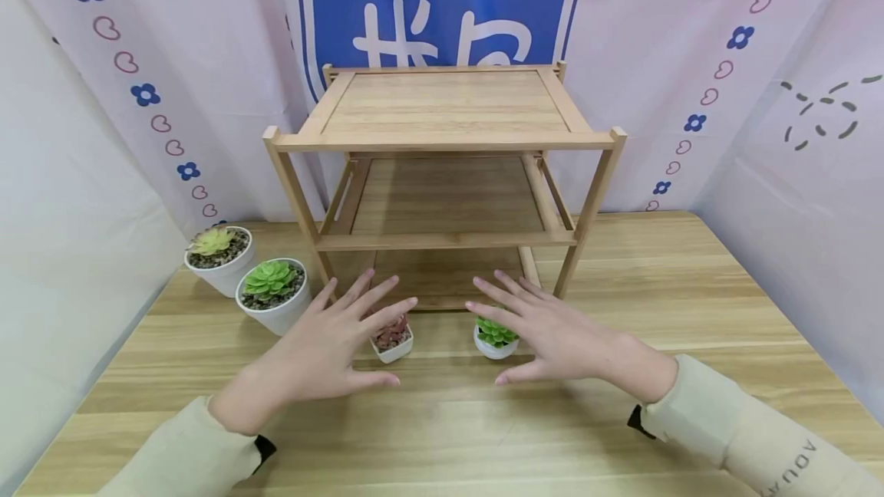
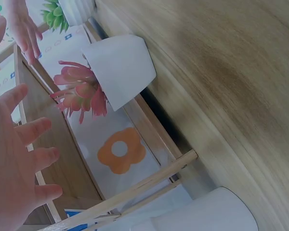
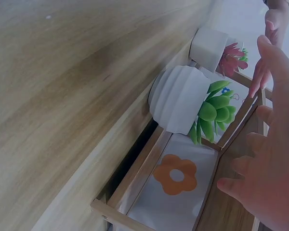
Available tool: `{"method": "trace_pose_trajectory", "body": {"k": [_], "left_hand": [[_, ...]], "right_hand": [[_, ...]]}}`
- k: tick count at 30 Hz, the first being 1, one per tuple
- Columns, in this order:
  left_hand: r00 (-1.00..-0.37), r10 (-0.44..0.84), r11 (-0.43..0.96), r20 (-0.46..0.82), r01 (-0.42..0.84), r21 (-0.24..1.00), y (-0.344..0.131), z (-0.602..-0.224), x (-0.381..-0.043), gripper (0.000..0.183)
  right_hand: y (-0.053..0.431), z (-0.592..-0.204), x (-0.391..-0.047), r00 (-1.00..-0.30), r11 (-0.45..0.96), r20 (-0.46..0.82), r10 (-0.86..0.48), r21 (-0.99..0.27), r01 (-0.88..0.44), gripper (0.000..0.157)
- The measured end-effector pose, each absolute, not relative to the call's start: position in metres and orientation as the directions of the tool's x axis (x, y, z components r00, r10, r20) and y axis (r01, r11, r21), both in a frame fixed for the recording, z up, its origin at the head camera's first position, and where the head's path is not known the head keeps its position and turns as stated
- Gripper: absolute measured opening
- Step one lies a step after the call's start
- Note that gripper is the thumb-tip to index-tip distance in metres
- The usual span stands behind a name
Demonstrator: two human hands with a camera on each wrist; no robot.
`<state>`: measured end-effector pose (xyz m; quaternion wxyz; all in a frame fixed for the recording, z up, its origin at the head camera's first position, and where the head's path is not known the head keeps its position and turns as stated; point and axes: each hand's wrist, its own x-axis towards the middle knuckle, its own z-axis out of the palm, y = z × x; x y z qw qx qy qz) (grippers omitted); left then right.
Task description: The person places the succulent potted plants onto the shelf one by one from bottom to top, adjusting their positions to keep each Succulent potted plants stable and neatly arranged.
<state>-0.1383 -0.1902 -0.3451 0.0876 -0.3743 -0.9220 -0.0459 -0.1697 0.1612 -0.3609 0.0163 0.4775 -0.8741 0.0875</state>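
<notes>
Fingers (image 1: pixel 390 316) of the left hand (image 1: pixel 324 347) are standing spread and empty, and the right hand (image 1: pixel 552 334) is mirroring them, equally splayed, gripping nothing. Under the left one a red-leaved potted plant (image 1: pixel 394 347) is sitting on the table (image 1: pixel 483 436); under the right one a small green potted plant (image 1: pixel 496 345) is sitting likewise, both about midway between the table's left and right edges, just in front of the wooden rack (image 1: pixel 445 241). Any grasp would seem to turn on this: each plant is lying below and inward of its nearer hand, showing between thumb and forefinger, its axis standing upright, with the wrist views showing no contact. A yellow-green plant (image 1: pixel 224 271) and a bright green one (image 1: pixel 276 313) are standing near the left edge, towards the back left corner.
</notes>
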Motion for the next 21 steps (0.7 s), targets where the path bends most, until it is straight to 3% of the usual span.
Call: {"method": "trace_pose_trajectory", "body": {"k": [21], "left_hand": [[-0.663, 0.654, 0.694, 0.363, 0.717, 0.058, -0.1983, -0.3446, -0.1389, 0.086]], "right_hand": [[0.163, -0.3563, -0.1699, -0.508, 0.484, 0.17, -0.845, -0.163, -0.86, 0.089]]}}
